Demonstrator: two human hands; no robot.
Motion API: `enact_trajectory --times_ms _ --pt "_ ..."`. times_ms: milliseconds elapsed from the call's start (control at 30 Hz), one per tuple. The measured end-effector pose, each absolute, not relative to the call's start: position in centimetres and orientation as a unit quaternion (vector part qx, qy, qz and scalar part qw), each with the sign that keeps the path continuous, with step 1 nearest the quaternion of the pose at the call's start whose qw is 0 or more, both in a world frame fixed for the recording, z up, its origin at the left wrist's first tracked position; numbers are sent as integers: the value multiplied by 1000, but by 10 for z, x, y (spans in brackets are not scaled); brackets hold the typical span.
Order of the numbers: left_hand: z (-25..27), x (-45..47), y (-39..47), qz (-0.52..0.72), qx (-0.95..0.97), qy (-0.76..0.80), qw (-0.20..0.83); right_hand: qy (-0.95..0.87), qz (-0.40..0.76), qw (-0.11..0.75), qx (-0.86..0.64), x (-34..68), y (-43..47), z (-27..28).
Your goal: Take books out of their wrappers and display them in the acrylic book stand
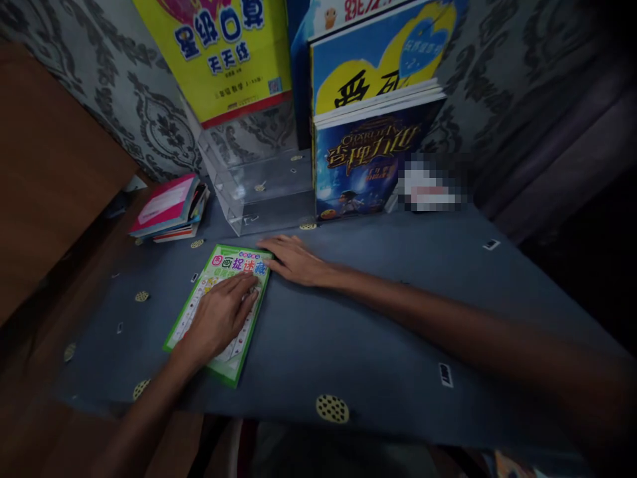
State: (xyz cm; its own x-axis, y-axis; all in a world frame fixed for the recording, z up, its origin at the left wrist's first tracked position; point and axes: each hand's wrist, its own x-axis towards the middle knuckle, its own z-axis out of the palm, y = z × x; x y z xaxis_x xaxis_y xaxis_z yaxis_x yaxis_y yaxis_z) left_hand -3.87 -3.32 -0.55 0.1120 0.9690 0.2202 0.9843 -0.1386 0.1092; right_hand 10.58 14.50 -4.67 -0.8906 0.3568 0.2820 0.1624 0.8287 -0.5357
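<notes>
A thin green-bordered children's book (223,368) lies flat on the table, tilted a little to the right. Across the middle of its cover rests my left hand (221,315), fingers stretched out and lying flat, hiding part of the picture. My right hand (293,259) is at the book's upper right corner, its thumb touching the edge and its fingers extended over the cloth just beyond. Neither hand is wrapped around anything.
A clear acrylic book stand (233,199) is at the back, with a yellow workbook (233,66) upright in it. Several books, a dark blue one (363,166) in front, stand to its right. A small book pile (169,206) sits left on the patterned grey tablecloth (378,352).
</notes>
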Motion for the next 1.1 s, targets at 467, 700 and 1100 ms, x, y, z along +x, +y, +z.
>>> enact_trajectory --times_ms 467,700,1100 --pt "1 -104 -120 4 -783 -613 -109 -893 294 334 -70 116 145 -58" --pt "-16 -70 -94 -41 -805 -591 26 -890 304 339 -35 120 140 -51" --pt "-32 -48 -98 -152 -789 -591 67 -869 401 291 15 137 95 -42"
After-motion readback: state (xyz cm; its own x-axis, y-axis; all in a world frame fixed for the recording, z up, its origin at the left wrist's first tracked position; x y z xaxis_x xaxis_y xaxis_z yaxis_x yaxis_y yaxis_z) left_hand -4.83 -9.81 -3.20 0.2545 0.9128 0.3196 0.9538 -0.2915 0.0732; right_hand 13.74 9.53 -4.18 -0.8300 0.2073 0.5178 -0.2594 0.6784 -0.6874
